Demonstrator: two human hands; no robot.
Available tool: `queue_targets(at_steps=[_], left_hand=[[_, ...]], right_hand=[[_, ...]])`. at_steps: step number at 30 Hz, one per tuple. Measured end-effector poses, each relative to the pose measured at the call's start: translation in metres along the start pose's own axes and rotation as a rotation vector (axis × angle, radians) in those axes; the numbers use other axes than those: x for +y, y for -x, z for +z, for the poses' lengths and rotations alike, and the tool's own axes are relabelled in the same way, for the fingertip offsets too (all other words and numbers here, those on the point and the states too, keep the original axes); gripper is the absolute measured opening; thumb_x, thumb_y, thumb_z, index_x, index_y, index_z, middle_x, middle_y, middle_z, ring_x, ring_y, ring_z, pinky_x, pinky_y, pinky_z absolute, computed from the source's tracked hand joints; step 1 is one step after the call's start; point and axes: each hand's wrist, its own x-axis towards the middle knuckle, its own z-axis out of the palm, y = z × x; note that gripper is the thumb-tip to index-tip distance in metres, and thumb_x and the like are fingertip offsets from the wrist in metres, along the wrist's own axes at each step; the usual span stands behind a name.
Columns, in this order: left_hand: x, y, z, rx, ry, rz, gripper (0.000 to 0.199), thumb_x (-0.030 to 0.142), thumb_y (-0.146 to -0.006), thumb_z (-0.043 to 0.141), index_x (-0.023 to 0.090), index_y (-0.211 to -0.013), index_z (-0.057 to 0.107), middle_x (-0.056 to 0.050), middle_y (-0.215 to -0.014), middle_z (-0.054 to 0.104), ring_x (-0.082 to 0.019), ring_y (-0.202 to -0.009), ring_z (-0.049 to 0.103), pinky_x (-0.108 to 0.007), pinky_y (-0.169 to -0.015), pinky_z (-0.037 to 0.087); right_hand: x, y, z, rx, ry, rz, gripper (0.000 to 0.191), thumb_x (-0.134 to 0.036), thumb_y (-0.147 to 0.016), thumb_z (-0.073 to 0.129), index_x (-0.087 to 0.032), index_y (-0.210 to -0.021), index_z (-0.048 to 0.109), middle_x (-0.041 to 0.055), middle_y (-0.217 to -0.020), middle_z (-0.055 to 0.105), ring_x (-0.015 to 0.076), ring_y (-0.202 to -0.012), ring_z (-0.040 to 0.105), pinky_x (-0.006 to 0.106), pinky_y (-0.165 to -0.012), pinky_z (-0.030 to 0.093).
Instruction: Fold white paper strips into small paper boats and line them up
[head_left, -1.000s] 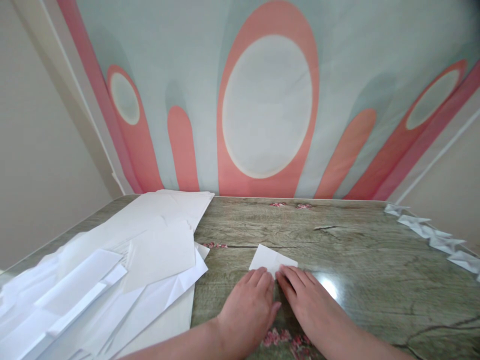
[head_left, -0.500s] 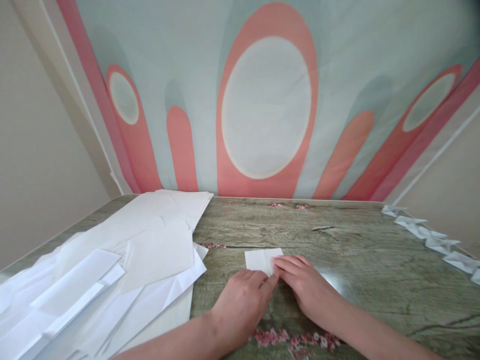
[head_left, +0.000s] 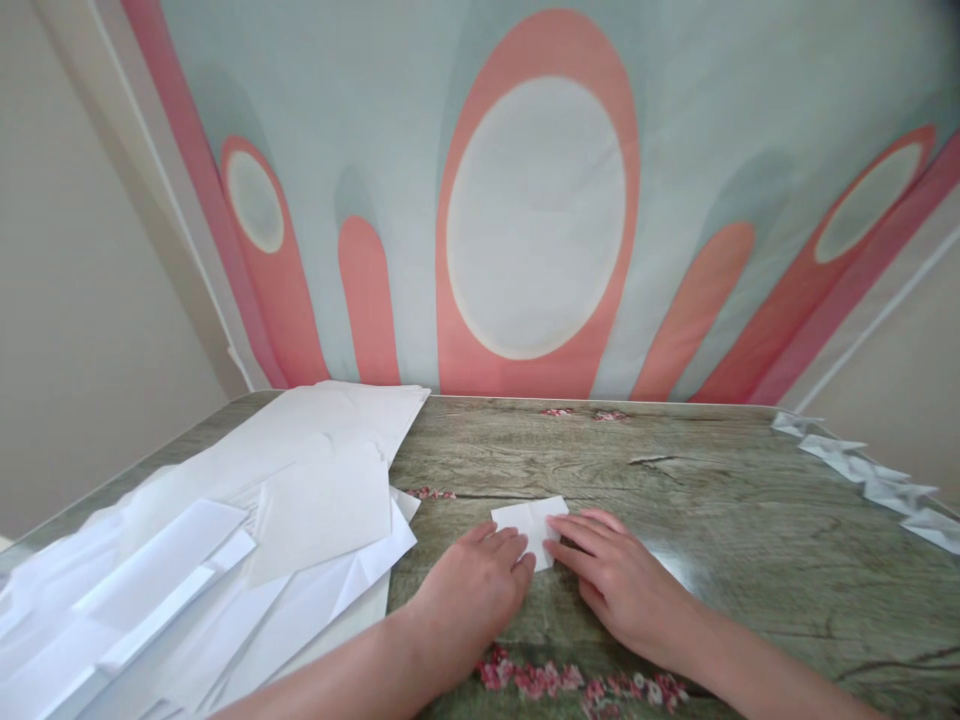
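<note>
A small white paper (head_left: pixel 534 518) sits on the table (head_left: pixel 510 450), right of a big paper pile (head_left: pixel 330 510), with the left hand (head_left: pixel 476 590) resting loose, unclenched fingers on its left side and the right hand (head_left: pixel 626 580) touching its right side, fingers a little apart.

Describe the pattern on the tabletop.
The tabletop has a greyish, green-brown wood-grain pattern with pink blossoms; it shows best in the head view.
</note>
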Motion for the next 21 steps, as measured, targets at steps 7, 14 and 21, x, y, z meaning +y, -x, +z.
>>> queue_targets(at_steps=[7, 14, 21], left_hand=[[-0.0048, -0.0004, -0.0001, 0.022, -0.051, 0.111, 0.02, 0.011, -0.081, 0.053, 0.011, -0.1, 0.055, -0.01, -0.094, 0.063, -0.022, -0.093, 0.058, -0.033, -0.088, 0.041], [-0.0039, 0.0008, 0.0008, 0.079, -0.112, 0.224, 0.014, 0.011, -0.088, 0.046, 0.012, -0.097, 0.057, -0.007, -0.084, 0.064, -0.02, -0.084, 0.059, -0.032, -0.086, 0.042], [-0.0039, -0.0021, 0.0078, 0.142, -0.135, 0.27, 0.017, 0.013, -0.091, 0.039, 0.012, -0.09, 0.056, -0.007, -0.082, 0.062, -0.018, -0.078, 0.058, -0.032, -0.083, 0.042]], right_hand=[[-0.0029, -0.0005, -0.0039, 0.021, -0.056, -0.017, 0.024, -0.017, -0.085, 0.05, -0.019, -0.106, 0.062, 0.0087, -0.112, 0.06, 0.0195, -0.11, 0.051, 0.045, -0.102, 0.031], [-0.0062, 0.0003, -0.0034, 0.022, -0.071, -0.004, 0.021, -0.016, -0.084, 0.052, -0.015, -0.103, 0.06, 0.0101, -0.11, 0.059, 0.0207, -0.106, 0.051, 0.04, -0.095, 0.041], [-0.007, 0.0003, -0.0045, -0.009, -0.085, -0.037, 0.024, -0.013, -0.085, 0.048, -0.017, -0.106, 0.059, 0.0077, -0.111, 0.059, 0.0186, -0.107, 0.051, 0.042, -0.102, 0.033]])
